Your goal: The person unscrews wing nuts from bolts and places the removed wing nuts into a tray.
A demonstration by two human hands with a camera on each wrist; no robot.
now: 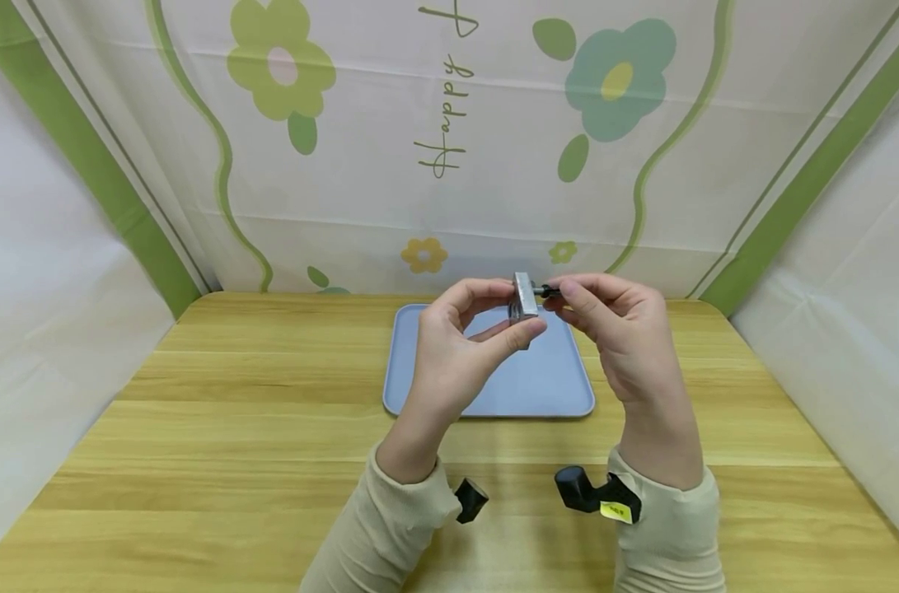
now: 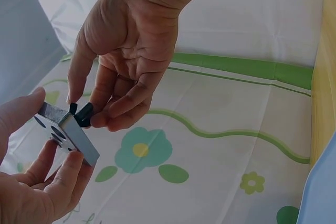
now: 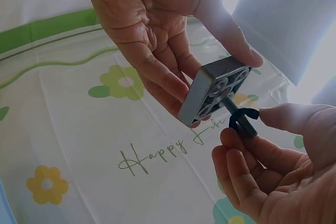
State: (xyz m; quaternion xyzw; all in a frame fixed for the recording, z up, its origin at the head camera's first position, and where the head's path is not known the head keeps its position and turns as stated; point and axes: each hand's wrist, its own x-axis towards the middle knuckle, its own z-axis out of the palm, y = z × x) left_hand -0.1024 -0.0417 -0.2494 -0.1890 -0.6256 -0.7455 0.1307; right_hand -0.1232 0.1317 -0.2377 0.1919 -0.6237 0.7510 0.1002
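A small silvery metal block [image 1: 526, 296] with round holes is raised over the tray, gripped along its edges by the fingers and thumb of my left hand [image 1: 460, 350]. From the block's recessed face a threaded bolt [image 3: 248, 127] sticks out toward the right. On that thread sits a dark wing nut [image 3: 237, 117], whose wings also show in the left wrist view. My right hand [image 1: 630, 338] pinches the wing nut between thumb and fingers. The block's other face, with its dark holes, is turned to the left wrist camera.
Beneath the hands, a light blue tray [image 1: 541, 387] lies on the wooden table [image 1: 219, 445]. A flowered white curtain [image 1: 375, 165] stands behind the table's far edge, with white sheets at both sides. Black camera mounts are strapped at both sleeves.
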